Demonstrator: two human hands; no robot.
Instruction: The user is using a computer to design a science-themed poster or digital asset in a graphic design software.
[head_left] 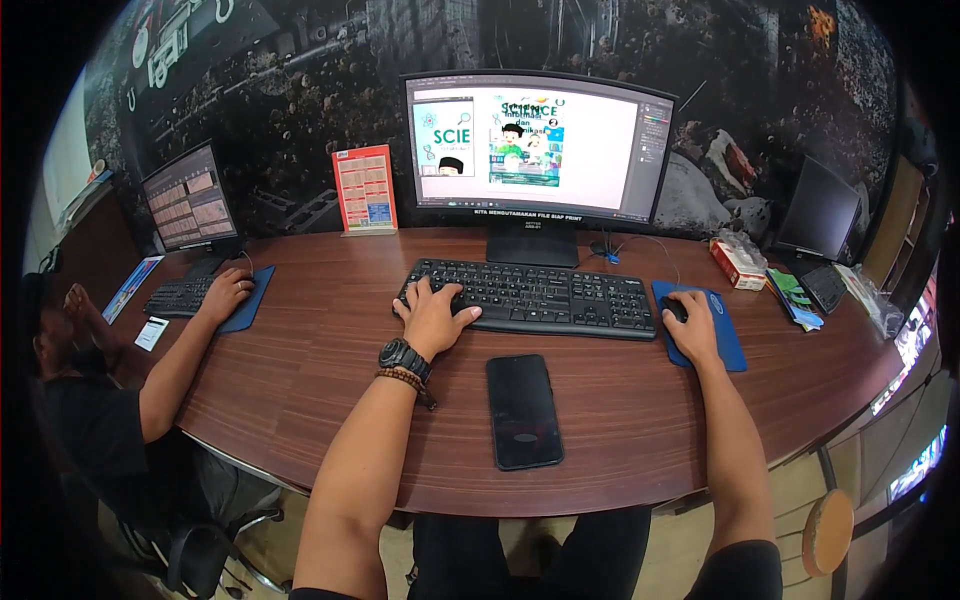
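My left hand [433, 318] rests on the left end of a black keyboard [540, 297], its fingers spread over the keys. A black watch [404, 358] and a beaded bracelet [408, 383] circle that wrist. At the keyboard's right, my right hand [693, 325] is curled over a black computer mouse [676, 310], which it mostly covers. The mouse sits on a blue mouse pad [730, 335]. Behind the keyboard stands a wide curved monitor [650, 150] showing an editing window with colourful cover artwork. Between my forearms a dark-screened smartphone [525, 412] lies flat on the table.
A red-framed calendar stand [366, 190] stands left of the monitor. On the far left, a seated co-worker [95, 430] has one hand at a second mouse pad [250, 300], near another monitor [190, 205]. A small box [738, 265] and a dark monitor [822, 212] are at the right.
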